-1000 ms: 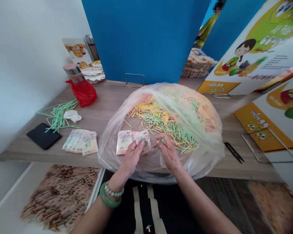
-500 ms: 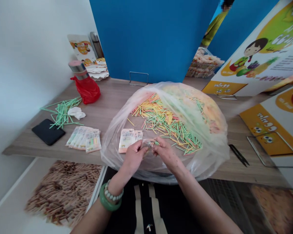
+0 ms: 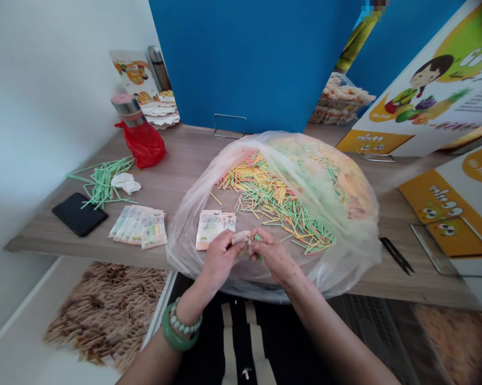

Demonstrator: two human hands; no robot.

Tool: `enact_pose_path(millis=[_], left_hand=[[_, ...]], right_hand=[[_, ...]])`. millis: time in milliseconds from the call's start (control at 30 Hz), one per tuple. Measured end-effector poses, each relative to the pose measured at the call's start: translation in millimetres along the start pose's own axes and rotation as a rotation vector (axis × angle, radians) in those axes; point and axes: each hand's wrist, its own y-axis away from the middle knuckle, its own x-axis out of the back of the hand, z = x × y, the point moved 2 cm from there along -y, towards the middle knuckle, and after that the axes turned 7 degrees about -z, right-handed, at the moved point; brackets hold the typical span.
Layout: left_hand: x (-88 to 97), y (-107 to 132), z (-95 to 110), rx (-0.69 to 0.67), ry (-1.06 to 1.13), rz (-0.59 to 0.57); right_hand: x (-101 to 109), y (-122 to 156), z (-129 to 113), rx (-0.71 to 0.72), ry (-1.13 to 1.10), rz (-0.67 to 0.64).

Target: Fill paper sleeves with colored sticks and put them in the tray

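Observation:
Between thumb and fingers my left hand (image 3: 220, 255) grips a small printed packet (image 3: 241, 237), tilted up near the front of the table. My right hand (image 3: 270, 256) is closed beside it on several short green sticks (image 3: 258, 238), touching the packet's opening. Just left of my hands lie flat printed packets (image 3: 209, 230) on the clear plastic bag (image 3: 191, 214). Beyond my hands a heap of short green, yellow and pink sticks (image 3: 277, 195) spills from the bag. My fingers partly hide the packet and the stick ends.
Filled packets (image 3: 139, 227), a black phone (image 3: 78, 214), long green sticks (image 3: 105, 182), crumpled tissue (image 3: 125, 183) and a red bag (image 3: 145, 147) occupy the left. Black snips (image 3: 397, 255) lie right. A blue panel (image 3: 241, 64) stands behind. Below left is a bin of packets (image 3: 105, 310).
The packet's printed edge is tilted up more in my left hand, and the green sticks in my right hand show more. Otherwise the view has shifted slightly.

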Motion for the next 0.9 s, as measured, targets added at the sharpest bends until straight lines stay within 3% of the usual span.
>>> enact_pose_path(millis=[100, 233, 367, 500, 667, 767, 900], left_hand=[[-4.4, 2.9, -0.6, -0.061, -0.024, -0.023], [-6.3, 5.0, -8.9, 0.021, 0.046, 0.012], [0.5, 8.5, -9.9, 0.073, 0.012, 0.088], [3.8, 9.7, -7.3, 0.116, -0.010, 0.022], [-4.4, 7.3, 2.2, 0.117, 0.148, -0.110], [-6.1, 8.3, 4.3, 0.189, 0.266, -0.164], [-2.9, 11.4, -0.7, 0.257, 0.357, -0.177]], right_hand=[[-4.3, 2.1, 0.4, 0.001, -0.067, 0.048], [-9.0, 4.0, 2.7, 0.000, -0.096, 0.091], [0.4, 2.7, -0.9, 0.007, -0.149, 0.088], [12.5, 1.4, -33.2, 0.220, -0.150, 0.198], [-12.1, -0.4, -66.2, 0.457, -0.088, 0.196], [-25.2, -2.6, -57.6, 0.455, -0.020, 0.144], [-21.1, -2.2, -36.6, 0.366, 0.072, 0.099]])
